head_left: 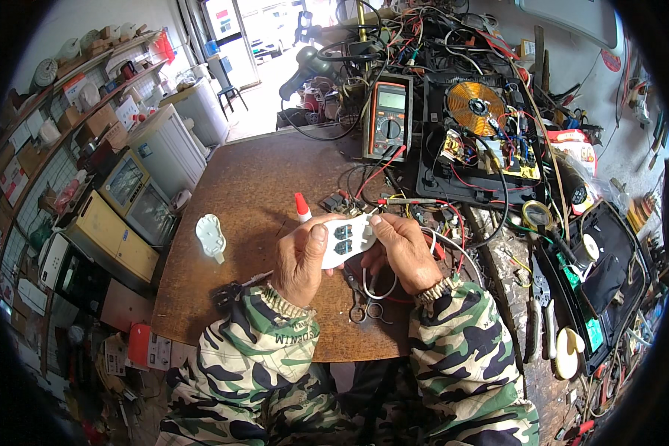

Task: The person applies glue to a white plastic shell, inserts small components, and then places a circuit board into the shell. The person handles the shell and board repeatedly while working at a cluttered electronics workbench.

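Note:
Both hands are in front of me above the brown table. My left hand is closed on the left end of a white power strip housing, its thumb lying over the near edge. Dark socket openings show on the face of the housing. At the opposite end, my right hand pinches the housing between thumb and fingers; some of its fingers are hidden beneath. A white cable loops below the right hand. Behind the left hand stands a small white bottle with a red cap, partly hidden. A loose white plastic shell lies farther left.
Scissors lie near the front edge. At the back are a multimeter with leads and an opened induction cooker with a copper coil. Pliers and an open black case sit at right, among tangled wires.

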### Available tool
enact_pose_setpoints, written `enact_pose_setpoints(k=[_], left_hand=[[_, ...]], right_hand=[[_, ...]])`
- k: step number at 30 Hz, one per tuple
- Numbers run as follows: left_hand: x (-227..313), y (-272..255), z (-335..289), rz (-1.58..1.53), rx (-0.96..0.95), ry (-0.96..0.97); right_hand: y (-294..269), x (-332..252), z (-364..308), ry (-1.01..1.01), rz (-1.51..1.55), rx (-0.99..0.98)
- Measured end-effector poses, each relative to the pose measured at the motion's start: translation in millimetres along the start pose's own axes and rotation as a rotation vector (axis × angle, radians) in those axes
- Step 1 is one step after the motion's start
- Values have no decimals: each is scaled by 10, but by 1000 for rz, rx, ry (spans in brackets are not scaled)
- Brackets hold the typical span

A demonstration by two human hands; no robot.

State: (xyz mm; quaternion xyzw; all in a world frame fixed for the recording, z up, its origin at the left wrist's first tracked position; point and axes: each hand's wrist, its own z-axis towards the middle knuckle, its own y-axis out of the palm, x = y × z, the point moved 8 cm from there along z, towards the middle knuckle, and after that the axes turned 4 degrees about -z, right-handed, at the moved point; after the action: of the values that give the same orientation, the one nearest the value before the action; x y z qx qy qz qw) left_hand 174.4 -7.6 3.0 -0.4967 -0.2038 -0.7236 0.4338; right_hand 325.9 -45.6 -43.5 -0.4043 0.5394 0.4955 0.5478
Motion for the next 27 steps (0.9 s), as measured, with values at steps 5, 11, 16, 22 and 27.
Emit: enact_pose_setpoints(k=[5,11,16,22,27], left_hand=[[-136,-51,64,-66,41,-40],[-246,-166,25,-288,130,-220],[-276,-179,15,-314,162,-251],[-214,-219,-10,-288,173,-244],[-282,-140,46,-292,170,-242]], right_hand=[[-26,28,-8,-10,2,-4],[29,-18,-10,-21,-22,-49],[33,-12,-12,-15,-26,-47],[86,-36,6,-39,-34,-49],[-21,19,-4,-45,-59,-14]])
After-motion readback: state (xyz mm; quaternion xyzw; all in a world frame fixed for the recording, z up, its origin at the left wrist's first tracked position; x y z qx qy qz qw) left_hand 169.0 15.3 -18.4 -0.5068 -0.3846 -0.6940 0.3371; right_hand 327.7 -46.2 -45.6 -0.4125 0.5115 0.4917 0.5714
